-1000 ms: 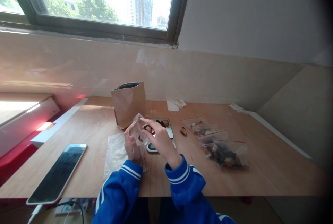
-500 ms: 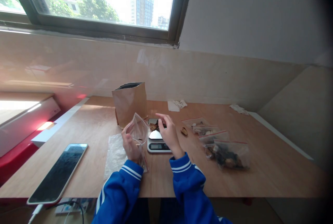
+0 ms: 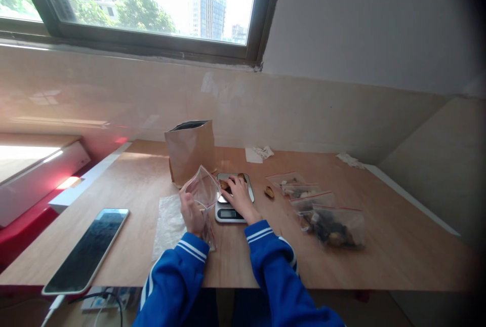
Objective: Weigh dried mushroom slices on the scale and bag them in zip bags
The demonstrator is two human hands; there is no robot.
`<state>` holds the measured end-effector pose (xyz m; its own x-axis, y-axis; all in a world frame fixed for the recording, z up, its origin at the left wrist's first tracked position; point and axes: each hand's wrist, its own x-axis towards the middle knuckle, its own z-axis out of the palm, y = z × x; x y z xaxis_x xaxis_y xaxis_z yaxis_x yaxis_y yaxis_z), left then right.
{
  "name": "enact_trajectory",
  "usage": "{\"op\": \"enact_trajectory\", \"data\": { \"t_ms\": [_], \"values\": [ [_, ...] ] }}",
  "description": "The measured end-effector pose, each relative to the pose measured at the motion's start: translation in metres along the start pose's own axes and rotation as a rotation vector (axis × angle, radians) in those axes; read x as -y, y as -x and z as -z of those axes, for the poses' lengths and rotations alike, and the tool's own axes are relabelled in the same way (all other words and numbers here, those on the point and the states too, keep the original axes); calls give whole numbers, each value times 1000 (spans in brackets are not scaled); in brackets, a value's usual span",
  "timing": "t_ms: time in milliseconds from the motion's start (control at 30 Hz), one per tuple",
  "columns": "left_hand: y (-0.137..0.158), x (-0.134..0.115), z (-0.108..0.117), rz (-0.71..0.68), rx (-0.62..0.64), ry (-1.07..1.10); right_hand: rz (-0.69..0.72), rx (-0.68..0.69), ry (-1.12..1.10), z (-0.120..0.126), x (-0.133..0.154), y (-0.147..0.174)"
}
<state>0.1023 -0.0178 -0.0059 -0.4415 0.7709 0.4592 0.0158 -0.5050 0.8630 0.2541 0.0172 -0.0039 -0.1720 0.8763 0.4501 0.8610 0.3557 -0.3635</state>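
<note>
My left hand (image 3: 192,214) is closed on a clear zip bag (image 3: 205,190), its mouth gaping beside the kitchen scale (image 3: 228,215). On the scale's metal pan lie several dried brown pieces (image 3: 224,184), whose exact kind I cannot make out. Over them rests my right hand (image 3: 240,196), thumb and fingers apart, fingertips touching the pieces and partly hiding them. One loose dried brown piece (image 3: 269,192) lies on the table to the right of the scale. Under my left hand is a flat clear plastic sheet or bag (image 3: 166,226).
Behind my left hand stands an opened brown paper bag (image 3: 191,150). Several filled zip bags (image 3: 336,231) lie to the right. A phone (image 3: 87,251) with a cable sits at the left front edge. Crumpled white tissue (image 3: 263,152) lies by the wall.
My right hand has come down and slightly left, from above the scale onto the dried brown pieces. The left hand keeps its hold on the zip bag.
</note>
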Motion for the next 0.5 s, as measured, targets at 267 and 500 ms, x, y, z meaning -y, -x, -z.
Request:
{"op": "enact_trajectory", "data": {
  "t_ms": [267,500],
  "values": [
    [-1,-2,0,42,-4,31,-48,6,-84,1,-3,1],
    [-1,-1,1,57,10,31,-101,-212,-414,22,9,-4]
  ]
}}
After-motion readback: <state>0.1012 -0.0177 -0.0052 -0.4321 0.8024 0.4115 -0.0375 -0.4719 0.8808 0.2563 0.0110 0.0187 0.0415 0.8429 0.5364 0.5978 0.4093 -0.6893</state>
